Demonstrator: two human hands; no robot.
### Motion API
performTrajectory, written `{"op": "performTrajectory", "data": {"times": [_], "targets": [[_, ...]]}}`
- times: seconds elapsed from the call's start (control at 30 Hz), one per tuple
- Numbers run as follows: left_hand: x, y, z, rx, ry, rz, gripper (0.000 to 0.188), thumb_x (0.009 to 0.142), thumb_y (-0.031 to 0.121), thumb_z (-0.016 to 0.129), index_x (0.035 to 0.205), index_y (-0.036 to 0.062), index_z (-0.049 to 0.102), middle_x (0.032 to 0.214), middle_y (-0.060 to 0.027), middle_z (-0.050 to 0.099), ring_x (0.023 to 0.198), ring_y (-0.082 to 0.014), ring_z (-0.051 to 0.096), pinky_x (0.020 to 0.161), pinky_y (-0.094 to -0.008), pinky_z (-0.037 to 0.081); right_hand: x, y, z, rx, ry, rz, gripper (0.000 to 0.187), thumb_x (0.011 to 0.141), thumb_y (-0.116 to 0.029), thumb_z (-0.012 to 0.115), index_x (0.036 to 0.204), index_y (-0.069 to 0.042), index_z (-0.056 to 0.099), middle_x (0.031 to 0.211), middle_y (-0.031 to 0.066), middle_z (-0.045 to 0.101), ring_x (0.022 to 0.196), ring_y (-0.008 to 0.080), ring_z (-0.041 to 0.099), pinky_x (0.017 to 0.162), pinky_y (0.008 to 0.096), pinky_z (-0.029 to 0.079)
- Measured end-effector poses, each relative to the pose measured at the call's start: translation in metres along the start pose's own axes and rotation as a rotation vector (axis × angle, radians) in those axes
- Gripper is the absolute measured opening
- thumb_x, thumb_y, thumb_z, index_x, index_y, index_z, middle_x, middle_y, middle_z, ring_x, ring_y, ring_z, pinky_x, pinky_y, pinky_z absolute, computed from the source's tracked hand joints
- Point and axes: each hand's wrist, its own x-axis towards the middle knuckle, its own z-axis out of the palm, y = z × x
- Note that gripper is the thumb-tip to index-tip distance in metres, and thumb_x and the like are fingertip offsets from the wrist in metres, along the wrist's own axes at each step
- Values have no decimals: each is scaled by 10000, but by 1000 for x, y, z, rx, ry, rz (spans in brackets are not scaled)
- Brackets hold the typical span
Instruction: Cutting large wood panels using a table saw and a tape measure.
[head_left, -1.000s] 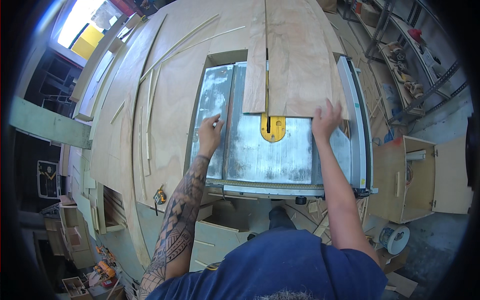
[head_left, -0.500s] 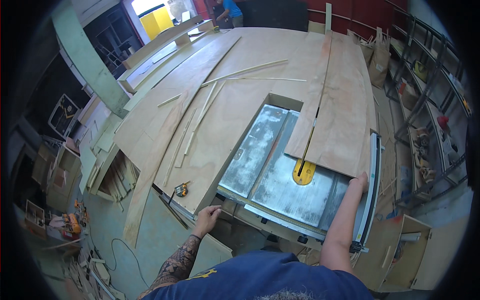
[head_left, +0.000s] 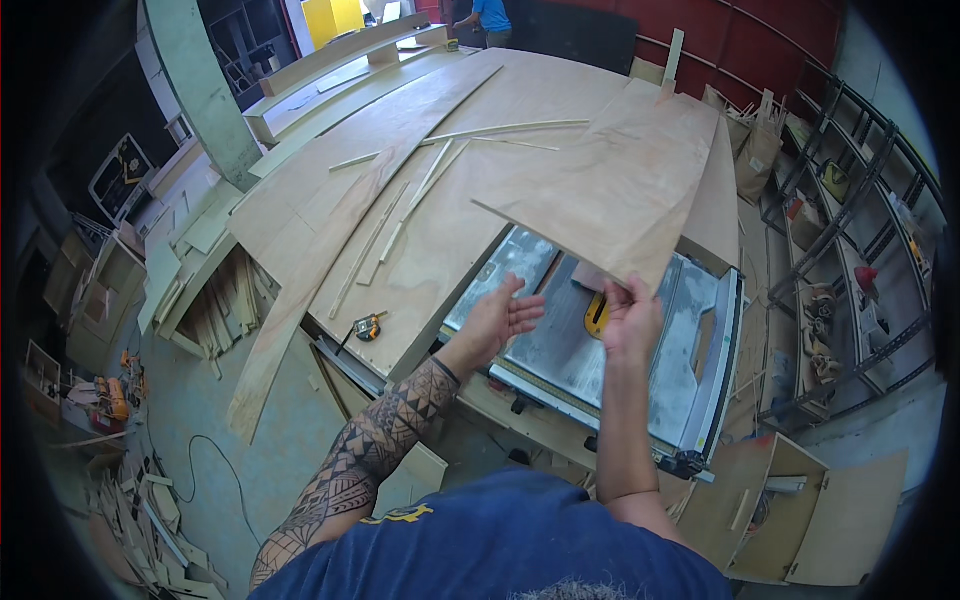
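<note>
A plywood panel (head_left: 610, 185) is lifted and tilted at its near end above the metal table saw top (head_left: 545, 355). My right hand (head_left: 632, 315) is closed on the panel's near right corner. Over the saw top, just short of the panel's near edge, my left hand (head_left: 500, 318) is open with its fingers apart and holds nothing. Partly behind my right hand shows the saw's yellow throat plate (head_left: 595, 315). The panel hides the far part of the saw top.
Thin wood strips (head_left: 412, 215) and a long plywood strip (head_left: 335, 250) lie on the wide wooden table (head_left: 430, 265). A tape measure (head_left: 369, 327) sits near its front edge. Metal shelving (head_left: 835, 240) stands right. Another person (head_left: 490, 20) works at the far end.
The panel has swung left and its near end has risen off the saw, with my right hand moving left on its corner. My left hand has come up and forward, fingers spreading.
</note>
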Motion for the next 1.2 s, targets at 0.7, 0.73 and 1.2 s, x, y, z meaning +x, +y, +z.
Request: {"op": "performTrajectory", "data": {"times": [0.7, 0.73, 1.2], "targets": [[-525, 54, -274, 367, 1092, 374, 539, 1150, 384, 422, 1330, -104, 562, 1285, -181, 683, 1163, -230, 668, 1005, -351, 534, -210, 214, 13, -146, 59, 483, 574, 1095, -331, 559, 1439, 116, 454, 1414, 206, 593, 1222, 327, 648, 1033, 464, 555], [-543, 49, -278, 395, 1174, 414, 551, 1150, 398, 421, 1321, -103, 573, 1275, -172, 689, 1154, -219, 665, 1000, -342, 526, -231, 214, 17, -142, 62, 493, 574, 1095, -331, 559, 1439, 116, 454, 1414, 206, 593, 1222, 327, 648, 1033, 464, 555], [-596, -25, -284, 273, 1475, 584, 624, 1126, 464, 466, 1352, -107, 574, 1321, -167, 674, 1168, -245, 648, 1027, -360, 497, -233, 362, 57, -490, -268, 537, 599, 1032, -389, 669, 1321, 119, 538, 1338, 212, 628, 1236, 286, 620, 993, 391, 530]]}}
